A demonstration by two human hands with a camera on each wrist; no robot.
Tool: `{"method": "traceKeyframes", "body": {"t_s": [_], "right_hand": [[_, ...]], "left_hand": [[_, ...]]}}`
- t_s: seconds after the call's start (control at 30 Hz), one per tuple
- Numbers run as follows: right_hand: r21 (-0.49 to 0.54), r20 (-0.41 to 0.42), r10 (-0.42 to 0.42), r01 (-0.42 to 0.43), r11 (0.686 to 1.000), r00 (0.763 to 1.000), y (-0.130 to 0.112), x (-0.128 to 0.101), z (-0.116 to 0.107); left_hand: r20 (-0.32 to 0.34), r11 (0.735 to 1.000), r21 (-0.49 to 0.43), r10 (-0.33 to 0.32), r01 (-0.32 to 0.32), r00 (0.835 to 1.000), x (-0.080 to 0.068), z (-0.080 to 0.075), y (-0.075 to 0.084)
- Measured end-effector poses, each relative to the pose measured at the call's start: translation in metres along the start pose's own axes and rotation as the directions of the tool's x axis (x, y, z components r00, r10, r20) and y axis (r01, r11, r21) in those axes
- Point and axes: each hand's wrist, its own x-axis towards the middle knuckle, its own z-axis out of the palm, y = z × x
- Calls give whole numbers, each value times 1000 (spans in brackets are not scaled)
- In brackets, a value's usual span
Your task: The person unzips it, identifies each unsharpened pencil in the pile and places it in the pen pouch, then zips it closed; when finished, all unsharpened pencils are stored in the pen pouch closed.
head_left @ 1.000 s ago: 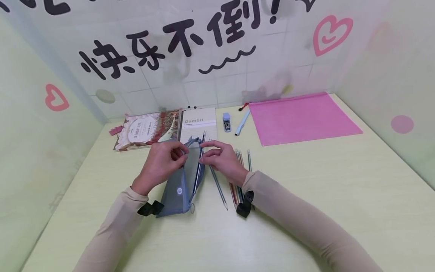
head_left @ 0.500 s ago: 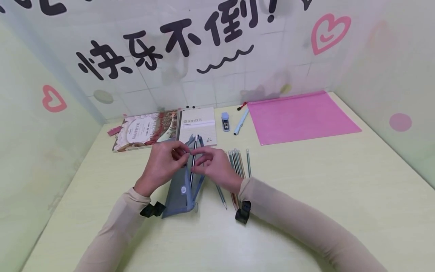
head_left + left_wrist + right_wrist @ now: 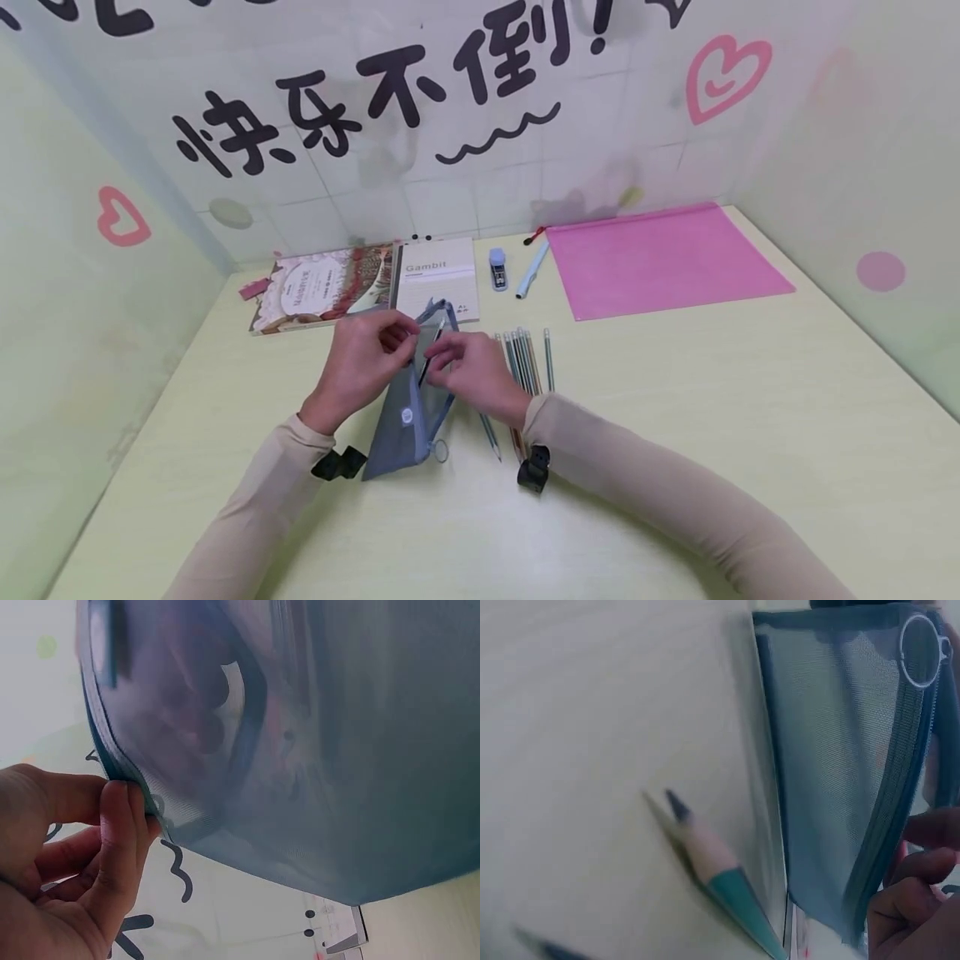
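Observation:
A blue-grey mesh zip pencil pouch (image 3: 393, 437) stands on the table with its mouth open. My left hand (image 3: 363, 350) pinches its zip edge between thumb and fingertips, as the left wrist view shows with the hand (image 3: 82, 855) at the rim. At the opening, my right hand (image 3: 480, 371) pinches a dark pencil (image 3: 440, 328), tilted, its lower part inside the pouch. The right wrist view shows the curled fingers (image 3: 911, 900) beside the zip; the pencil is hidden there. A green pencil (image 3: 742, 900) lies beside the pouch, point toward me.
Several pencils (image 3: 521, 358) lie in a bunch right of the right hand, with one pencil (image 3: 548, 358) apart. Behind are a picture-covered book (image 3: 315, 287), a notebook (image 3: 438, 279), a small blue stapler (image 3: 498, 271), a light-blue pen (image 3: 534, 271) and a pink folder (image 3: 667, 262).
My right hand has moved left to the pouch mouth, and the pencil has gone down into the pouch. The left hand keeps its grip on the edge, barely shifting.

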Motion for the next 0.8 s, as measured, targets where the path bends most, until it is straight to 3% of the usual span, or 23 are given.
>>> {"method": "traceKeyframes", "body": {"t_s": [0.1,0.3,0.4,0.5,0.57,0.7,0.8], "right_hand": [[-33,23,-13,13,999,1000,0,0,-1],[4,44,-52,52,999,998,3,1,-22],[-62,67,-39,43,997,997,8,2,-36],[-169,141,-10,34,985,990,14,2,-51],[-224,224,13,38,974,975,18,2,-61],[-266,389,30,81,961,921,25,-1,-78],[-285,433,21,115,951,901,29,-2,-86]], "left_hand": [[-5,1000,0,-11,11,1000,0,1,-1],[21,999,25,-30,29,999,-2,3,-5],[28,998,40,-39,38,999,-3,3,-7],[27,998,49,-32,30,999,-4,2,-8],[27,999,46,-21,20,999,-4,2,-8],[45,999,40,-11,9,999,-3,4,-9],[63,999,38,-10,8,998,-3,6,-9]]}}
